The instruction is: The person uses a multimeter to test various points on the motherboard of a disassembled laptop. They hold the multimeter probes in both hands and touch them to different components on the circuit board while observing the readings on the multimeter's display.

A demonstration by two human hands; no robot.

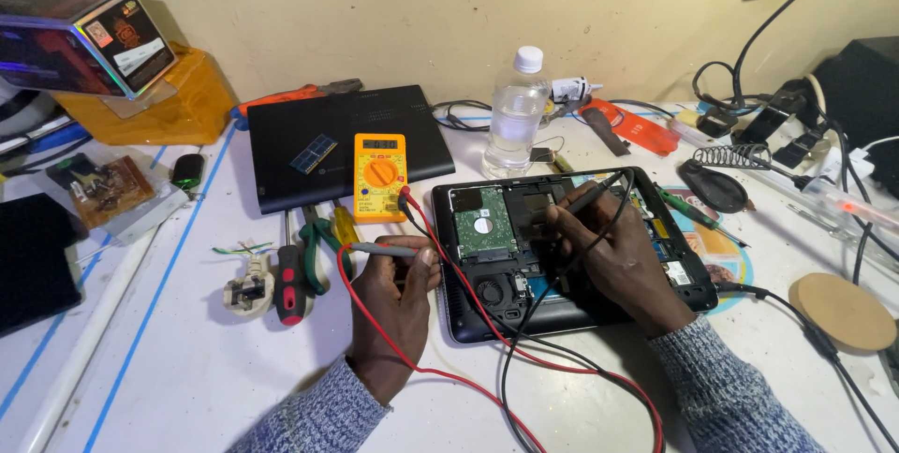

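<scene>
The left hand [398, 280] has its fingers curled tight round a slim grey probe [379, 250] trailing glossy red wire, just beside the opened laptop [562, 308]. The right hand [613, 256] pinches a black probe [592, 197] over its bared circuitry. A boxy yellow multimeter [379, 176] stands behind on the white worktop [187, 359].

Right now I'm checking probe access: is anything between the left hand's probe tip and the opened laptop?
Nothing solid blocks it. The left hand holds the probe just left of the opened laptop. Only the red lead and black lead cross the laptop's left edge. The right hand works farther right.
</scene>
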